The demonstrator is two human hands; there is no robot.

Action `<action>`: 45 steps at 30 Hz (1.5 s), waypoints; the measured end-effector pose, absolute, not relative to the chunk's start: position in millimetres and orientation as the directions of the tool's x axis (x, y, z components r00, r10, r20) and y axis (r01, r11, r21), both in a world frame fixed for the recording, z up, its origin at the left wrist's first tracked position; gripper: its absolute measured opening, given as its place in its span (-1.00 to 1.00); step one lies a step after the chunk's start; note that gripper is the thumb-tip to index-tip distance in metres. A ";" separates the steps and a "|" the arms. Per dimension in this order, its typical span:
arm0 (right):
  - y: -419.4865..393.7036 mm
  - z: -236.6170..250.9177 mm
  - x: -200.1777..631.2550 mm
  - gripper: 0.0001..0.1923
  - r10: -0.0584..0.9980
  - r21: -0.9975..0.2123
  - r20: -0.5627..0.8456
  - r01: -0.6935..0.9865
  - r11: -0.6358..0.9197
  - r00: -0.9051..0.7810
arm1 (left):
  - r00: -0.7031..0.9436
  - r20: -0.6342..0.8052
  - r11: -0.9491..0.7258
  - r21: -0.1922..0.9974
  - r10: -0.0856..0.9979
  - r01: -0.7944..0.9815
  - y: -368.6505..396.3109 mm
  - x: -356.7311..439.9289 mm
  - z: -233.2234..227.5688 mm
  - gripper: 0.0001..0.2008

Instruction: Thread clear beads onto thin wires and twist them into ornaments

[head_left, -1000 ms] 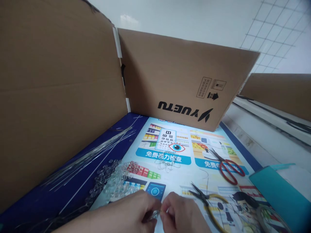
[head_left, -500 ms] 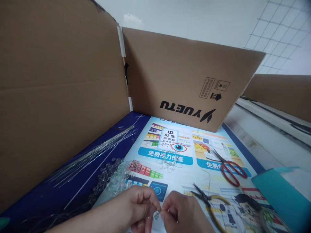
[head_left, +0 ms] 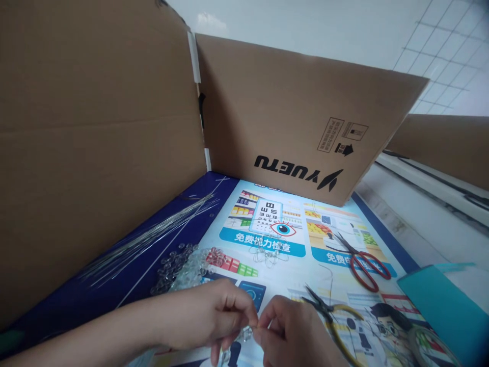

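In the head view, a printed sheet [head_left: 280,278] covers the centre of a dark blue surface [head_left: 208,219]. Cardboard panels stand at left [head_left: 95,102] and behind [head_left: 298,97], under a pale wall [head_left: 290,30] with a dark grid [head_left: 439,61] upper right. At bottom centre, the left hand [head_left: 227,313] and right hand [head_left: 288,326] are pinched shut, fingertips meeting; a clear beaded piece [head_left: 246,334] is between them, though I cannot tell which bears it. Loose beads [head_left: 189,267] lie left of centre, near thin wires [head_left: 153,237]. Red-handled scissors [head_left: 352,251], yellow-handled pliers [head_left: 326,309] and a teal box [head_left: 439,306] occupy the lower right.
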State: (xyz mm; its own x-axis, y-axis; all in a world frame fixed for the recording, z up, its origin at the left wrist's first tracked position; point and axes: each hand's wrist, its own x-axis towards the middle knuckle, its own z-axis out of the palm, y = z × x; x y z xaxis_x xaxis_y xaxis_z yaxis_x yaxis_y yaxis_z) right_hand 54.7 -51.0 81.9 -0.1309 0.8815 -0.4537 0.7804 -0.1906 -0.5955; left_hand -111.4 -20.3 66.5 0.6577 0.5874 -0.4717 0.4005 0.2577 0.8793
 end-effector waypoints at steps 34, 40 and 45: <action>-48.4 99.6 55.9 -0.89 0.804 -0.632 -0.586 0.674 -0.381 -0.095 | 0.703 -0.415 0.411 0.892 0.577 0.189 -21.5 -124.3 66.4 -0.79; -46.5 96.7 53.3 -0.88 0.842 -0.659 -0.519 0.696 -0.287 -0.144 | 0.673 -0.438 0.443 0.878 0.596 0.180 -19.9 -118.5 60.3 -0.82; -46.2 96.5 52.7 -0.85 0.868 -0.622 -0.476 0.751 -0.220 -0.140 | 0.666 -0.453 0.376 0.887 0.593 0.268 -17.7 -120.2 67.2 -0.92</action>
